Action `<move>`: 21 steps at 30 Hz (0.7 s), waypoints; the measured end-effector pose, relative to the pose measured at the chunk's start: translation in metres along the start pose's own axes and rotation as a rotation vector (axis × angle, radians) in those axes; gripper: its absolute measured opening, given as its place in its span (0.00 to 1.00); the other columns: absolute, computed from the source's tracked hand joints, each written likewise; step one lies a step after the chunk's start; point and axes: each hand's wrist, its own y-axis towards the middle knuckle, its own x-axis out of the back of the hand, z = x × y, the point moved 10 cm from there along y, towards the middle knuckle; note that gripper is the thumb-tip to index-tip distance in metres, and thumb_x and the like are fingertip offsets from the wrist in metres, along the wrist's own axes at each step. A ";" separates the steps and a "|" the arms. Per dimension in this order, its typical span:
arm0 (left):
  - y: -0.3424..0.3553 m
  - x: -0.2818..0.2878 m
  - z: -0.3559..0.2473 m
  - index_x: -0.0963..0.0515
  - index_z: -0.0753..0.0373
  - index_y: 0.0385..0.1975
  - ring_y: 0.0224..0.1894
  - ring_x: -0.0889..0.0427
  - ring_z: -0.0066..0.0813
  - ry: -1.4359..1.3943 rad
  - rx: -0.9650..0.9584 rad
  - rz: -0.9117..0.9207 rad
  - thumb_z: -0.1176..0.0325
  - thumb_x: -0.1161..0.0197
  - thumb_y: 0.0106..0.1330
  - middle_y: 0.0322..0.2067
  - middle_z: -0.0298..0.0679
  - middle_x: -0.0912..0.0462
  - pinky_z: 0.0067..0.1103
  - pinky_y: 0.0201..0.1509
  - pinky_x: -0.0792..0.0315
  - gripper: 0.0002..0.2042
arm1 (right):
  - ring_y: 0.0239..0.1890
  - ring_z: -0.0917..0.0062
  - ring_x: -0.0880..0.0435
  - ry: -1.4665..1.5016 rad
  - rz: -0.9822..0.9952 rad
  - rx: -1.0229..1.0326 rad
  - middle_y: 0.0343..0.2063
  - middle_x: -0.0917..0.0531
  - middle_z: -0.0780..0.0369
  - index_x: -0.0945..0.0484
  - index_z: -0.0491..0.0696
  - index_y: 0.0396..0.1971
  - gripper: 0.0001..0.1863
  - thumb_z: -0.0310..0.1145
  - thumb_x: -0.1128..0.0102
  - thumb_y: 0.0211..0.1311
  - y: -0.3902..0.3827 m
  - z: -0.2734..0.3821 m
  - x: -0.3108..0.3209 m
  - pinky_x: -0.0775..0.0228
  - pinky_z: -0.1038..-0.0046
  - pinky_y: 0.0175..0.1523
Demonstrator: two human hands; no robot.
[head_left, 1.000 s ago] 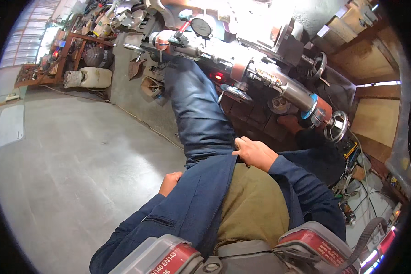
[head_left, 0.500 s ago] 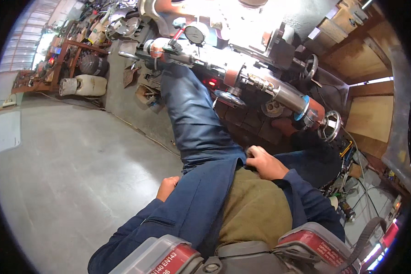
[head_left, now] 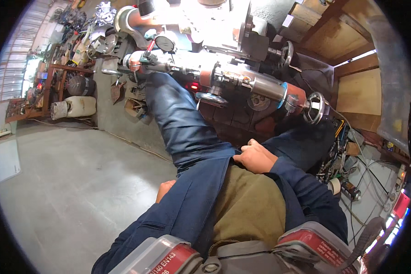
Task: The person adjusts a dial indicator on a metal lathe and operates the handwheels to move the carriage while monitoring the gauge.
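Grey floor [head_left: 82,169] is extending left of the blue jacket [head_left: 182,196]; the machine [head_left: 208,76] is bounding the front. The right hand [head_left: 256,157] is resting curled at the jacket's edge, the left hand [head_left: 165,189] lying partly hidden alongside; neither grip is discernible.

Room over floor [head_left: 86,169] beside left hand [head_left: 165,190], machine [head_left: 268,87] barring right hand [head_left: 256,158]'s way forward, perhaps passable through the shadow between

A workshop, plainly: a machine [head_left: 264,87] with handwheels [head_left: 211,99] and dial gauge [head_left: 165,43] beside a cluttered rack [head_left: 48,86].
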 end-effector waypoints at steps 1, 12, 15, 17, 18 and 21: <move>0.001 0.001 -0.003 0.30 0.68 0.21 0.29 0.22 0.50 0.006 -0.004 -0.001 0.65 0.40 0.56 0.22 0.51 0.26 0.33 0.31 0.31 0.12 | 0.34 0.75 0.21 -0.004 -0.023 0.007 0.22 0.21 0.65 0.20 0.55 0.32 0.07 0.30 0.44 0.54 0.003 0.001 0.005 0.37 0.70 0.45; 0.005 0.010 0.005 0.26 0.69 0.23 0.26 0.22 0.47 0.119 -0.007 -0.008 0.62 0.37 0.55 0.22 0.52 0.24 0.32 0.29 0.31 0.13 | 0.34 0.60 0.17 0.065 0.003 -0.137 0.24 0.18 0.56 0.20 0.47 0.27 0.06 0.32 0.44 0.52 -0.010 -0.024 -0.012 0.25 0.61 0.39; 0.010 0.014 -0.009 0.25 0.69 0.23 0.26 0.22 0.47 0.085 -0.030 -0.011 0.63 0.36 0.55 0.23 0.52 0.23 0.32 0.29 0.31 0.13 | 0.36 0.60 0.18 0.125 0.047 -0.168 0.26 0.19 0.55 0.21 0.47 0.29 0.07 0.33 0.43 0.52 -0.026 -0.026 -0.009 0.26 0.61 0.41; 0.013 0.023 -0.026 0.25 0.69 0.24 0.27 0.21 0.48 0.033 -0.060 0.004 0.64 0.36 0.54 0.23 0.52 0.23 0.32 0.30 0.30 0.13 | 0.36 0.60 0.18 0.166 0.042 -0.187 0.26 0.20 0.55 0.22 0.47 0.30 0.07 0.33 0.42 0.52 -0.035 -0.029 -0.008 0.26 0.61 0.41; 0.016 0.027 -0.037 0.25 0.69 0.24 0.28 0.21 0.49 -0.014 -0.090 0.023 0.64 0.36 0.54 0.23 0.52 0.23 0.32 0.31 0.30 0.12 | 0.37 0.61 0.18 0.191 0.070 -0.228 0.27 0.20 0.56 0.21 0.48 0.31 0.09 0.35 0.42 0.51 -0.041 -0.033 -0.013 0.27 0.61 0.41; 0.023 0.034 -0.055 0.24 0.68 0.25 0.29 0.21 0.51 0.063 -0.080 0.040 0.65 0.36 0.53 0.23 0.52 0.22 0.35 0.33 0.29 0.11 | 0.37 0.61 0.18 0.248 0.064 -0.295 0.27 0.20 0.56 0.21 0.50 0.32 0.11 0.39 0.40 0.50 -0.057 -0.037 -0.022 0.27 0.61 0.42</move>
